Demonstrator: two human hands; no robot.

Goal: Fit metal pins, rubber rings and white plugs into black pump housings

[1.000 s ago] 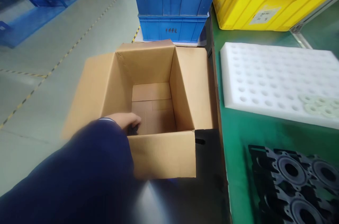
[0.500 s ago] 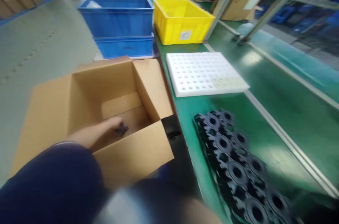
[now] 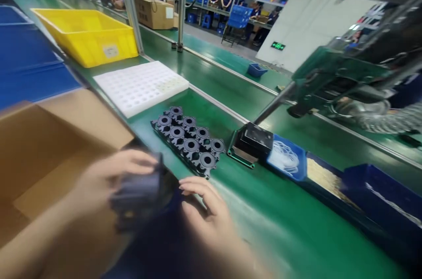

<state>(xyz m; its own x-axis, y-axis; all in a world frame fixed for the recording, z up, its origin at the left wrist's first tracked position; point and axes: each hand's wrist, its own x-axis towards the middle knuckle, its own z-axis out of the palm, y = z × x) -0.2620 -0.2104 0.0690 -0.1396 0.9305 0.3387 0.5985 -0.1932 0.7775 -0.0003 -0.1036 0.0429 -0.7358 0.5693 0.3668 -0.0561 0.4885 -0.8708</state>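
Note:
A blurred dark grey part (image 3: 136, 193) is in my left hand (image 3: 112, 175), with the fingers over its top, in front of the cardboard box (image 3: 89, 116). To its right is my right hand (image 3: 206, 208), its fingers apart and slightly curled, with nothing between them. Beyond the hands, a tray of several dark round-holed parts (image 3: 191, 145) lies on the green table (image 3: 263, 208). Behind it rests a white foam block (image 3: 141, 87) with rows of holes.
A yellow crate (image 3: 95, 39) and blue crates (image 3: 26, 54) stand at the left. Right of the parts are a black block (image 3: 255, 138), a blue bin with white rings (image 3: 286, 158) and a dark blue bin (image 3: 382, 191). A green machine (image 3: 339, 72) overhangs the right.
The view has turned right. My left hand, earlier inside the cardboard box with a small dark thing, is now outside it with a dark part. My right hand has come into clear view.

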